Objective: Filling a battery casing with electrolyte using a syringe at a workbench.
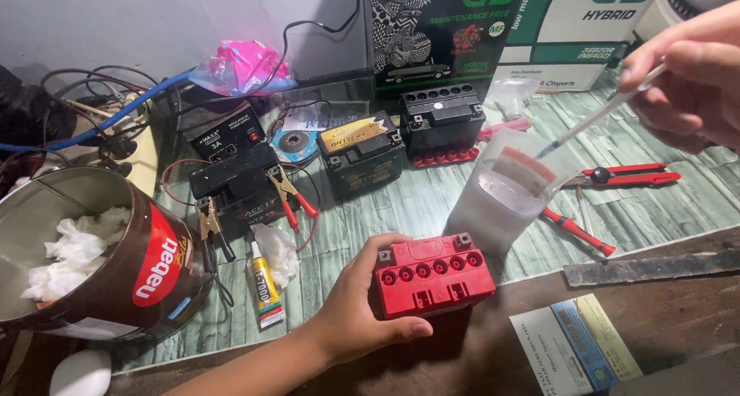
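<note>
The red battery (434, 275), a small glossy plastic block with a row of round filler holes, is gripped on the desk (493, 350) by the left hand (357, 311); a thin clear dropper (597, 117) is pinched in the right hand (690, 80) above a translucent plastic cup (505, 196).

Two bare hands, no gloves, rings or watch seen. Left hand (356, 307) w/ forearm bare to the frame edge, no sleeve showing. Nails short, unpainted. Right hand (688, 76) cut off at the frame edge, so any sleeve there can't be told.
</note>
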